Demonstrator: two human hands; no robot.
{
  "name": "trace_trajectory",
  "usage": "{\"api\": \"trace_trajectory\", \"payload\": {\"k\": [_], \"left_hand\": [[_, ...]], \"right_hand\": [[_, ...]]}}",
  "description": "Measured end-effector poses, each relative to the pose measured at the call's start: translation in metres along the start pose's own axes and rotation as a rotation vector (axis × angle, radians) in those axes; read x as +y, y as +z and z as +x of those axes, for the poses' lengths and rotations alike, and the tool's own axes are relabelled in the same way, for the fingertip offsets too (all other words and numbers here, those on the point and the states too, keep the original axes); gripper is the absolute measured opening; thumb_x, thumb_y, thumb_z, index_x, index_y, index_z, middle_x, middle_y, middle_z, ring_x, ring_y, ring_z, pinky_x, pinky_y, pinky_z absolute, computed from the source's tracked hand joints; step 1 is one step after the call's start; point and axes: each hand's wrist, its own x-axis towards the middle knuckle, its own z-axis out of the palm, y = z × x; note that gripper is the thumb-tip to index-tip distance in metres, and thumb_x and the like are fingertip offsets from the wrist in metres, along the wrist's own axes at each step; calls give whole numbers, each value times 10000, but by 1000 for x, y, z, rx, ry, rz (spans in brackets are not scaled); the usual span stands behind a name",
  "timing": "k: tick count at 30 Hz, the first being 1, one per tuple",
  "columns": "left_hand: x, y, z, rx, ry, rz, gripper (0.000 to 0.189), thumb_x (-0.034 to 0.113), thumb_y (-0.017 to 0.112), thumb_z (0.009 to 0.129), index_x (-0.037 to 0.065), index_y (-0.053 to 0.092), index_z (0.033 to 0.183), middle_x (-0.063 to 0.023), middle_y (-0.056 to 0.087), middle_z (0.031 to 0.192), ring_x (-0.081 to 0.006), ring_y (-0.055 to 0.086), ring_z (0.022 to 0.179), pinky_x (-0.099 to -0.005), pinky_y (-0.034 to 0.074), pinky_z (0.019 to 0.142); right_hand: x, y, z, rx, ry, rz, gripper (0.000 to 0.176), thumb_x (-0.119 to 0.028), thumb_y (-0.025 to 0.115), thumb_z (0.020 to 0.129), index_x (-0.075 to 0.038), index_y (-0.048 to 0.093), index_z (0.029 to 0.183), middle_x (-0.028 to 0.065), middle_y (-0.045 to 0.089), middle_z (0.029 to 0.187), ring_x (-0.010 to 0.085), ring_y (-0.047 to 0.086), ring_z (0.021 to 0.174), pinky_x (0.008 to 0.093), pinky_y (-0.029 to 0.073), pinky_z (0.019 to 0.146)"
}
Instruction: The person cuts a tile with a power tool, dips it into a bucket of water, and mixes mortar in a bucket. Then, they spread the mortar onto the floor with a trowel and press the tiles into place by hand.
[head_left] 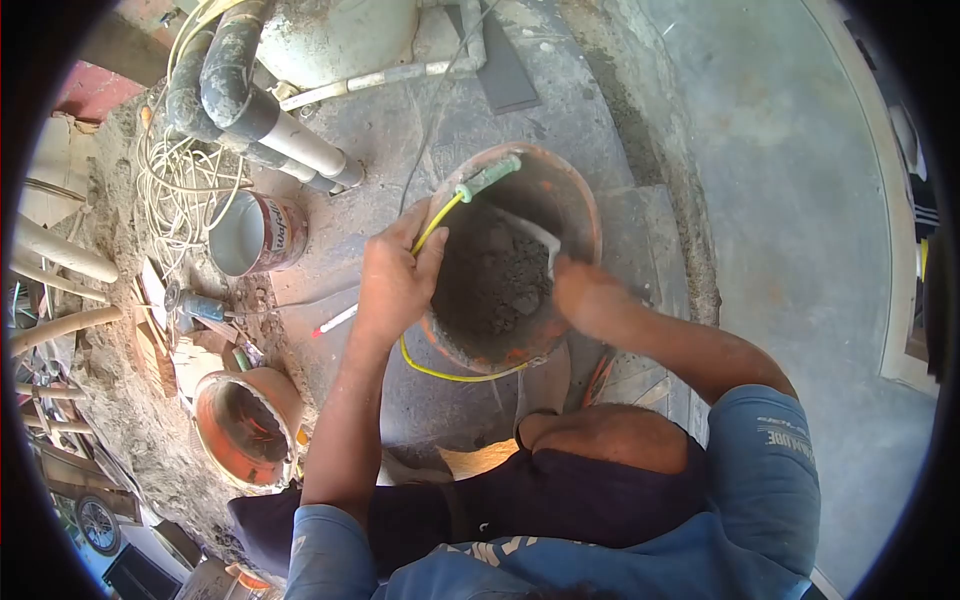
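A large orange-rimmed bucket (597, 215) stands in front of me, with grey, crumbly cement mix (505, 275) inside. My left hand (400, 268) is closed on the bucket's left rim, its thumb against the yellow wire handle (450, 208). That handle has a green grip (490, 178) lying on the far rim. Over the right side of the bucket, my right hand (588, 293) is closed around a trowel, slightly blurred. The trowel's bent metal neck (546, 240) shows above the mix; its grip is hidden by my fingers.
Left of the bucket stand a white paint pail (283, 235) and a smaller orange bucket (282, 390). A blue-handled power tool (200, 305) and a red-tipped marker (335, 320) lie nearby. Grey pipes (270, 125) and tangled cable (175, 190) are at the upper left.
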Motion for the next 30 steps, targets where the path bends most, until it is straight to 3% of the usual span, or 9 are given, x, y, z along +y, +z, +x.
{"api": "trace_trajectory", "payload": {"k": [4, 6, 10, 12, 16, 18, 21, 24, 30], "left_hand": [[-11, -1, -3, 119, 58, 24, 340, 116, 604, 897, -65, 580, 1184, -233, 660, 917, -258, 665, 831, -351, 490, 751], [-7, 2, -6, 64, 2, -23, 324, 112, 609, 887, -46, 593, 1170, -252, 655, 941, -346, 673, 849, -371, 497, 749], [-4, 13, -13, 111, 18, -23, 320, 106, 619, 873, -36, 600, 1160, -266, 647, 961, -401, 656, 905, -382, 503, 768], [-3, 18, -12, 145, 49, -28, 326, 104, 622, 869, -51, 598, 1154, -274, 645, 986, -428, 631, 945, -391, 507, 789], [-2, 28, -17, 225, 89, -49, 315, 90, 618, 855, -76, 594, 1122, -284, 639, 894, -433, 630, 855, -444, 497, 749], [2, 31, -19, 222, 44, -67, 332, 96, 616, 865, -79, 591, 1147, -277, 647, 1006, -421, 636, 946, -404, 511, 802], [1, 36, -18, 294, 110, -69, 290, 85, 606, 862, -65, 593, 1111, -272, 636, 868, -430, 626, 823, -443, 491, 725], [11, 33, -22, 224, -1, -124, 269, 77, 600, 864, -44, 599, 1104, -270, 630, 864, -428, 626, 817, -430, 488, 711], [18, 37, -28, 254, 7, -42, 314, 108, 607, 884, -45, 604, 1158, -253, 668, 971, -370, 674, 915, -382, 510, 779]], "right_hand": [[0, -4, -47, -189, -138, -30, 295, -207, 553, 874, 51, 537, 1017, 286, 640, 935, 424, 634, 924, 506, 487, 818], [4, -35, -58, -273, -156, -97, 323, -226, 553, 864, 57, 534, 1017, 288, 639, 935, 435, 627, 924, 509, 486, 822], [32, -13, -26, -190, 56, 27, 348, -246, 558, 866, 50, 555, 1050, 269, 649, 988, 414, 631, 971, 483, 500, 845], [36, 24, -14, -143, -164, 48, 375, -266, 559, 868, 69, 549, 1036, 286, 648, 946, 432, 633, 944, 475, 501, 842], [4, 32, -36, -349, -170, 222, 341, -258, 557, 868, 68, 539, 967, 260, 655, 866, 376, 673, 788, 444, 535, 728], [-2, 32, -45, -623, 54, 589, 228, -206, 548, 903, 15, 494, 915, 115, 567, 650, 162, 581, 529, 333, 487, 481], [-5, 34, -51, -725, -2, 743, 172, -180, 537, 916, -16, 488, 936, 73, 531, 656, 149, 535, 511, 316, 467, 471], [-13, 25, -59, -767, -65, 954, 173, -191, 519, 916, -21, 491, 921, 38, 532, 707, 136, 555, 546, 317, 481, 489], [-30, 24, -47, -805, 24, 1207, 139, -181, 531, 924, -47, 492, 925, 31, 507, 716, 118, 508, 537, 301, 465, 477]]}}
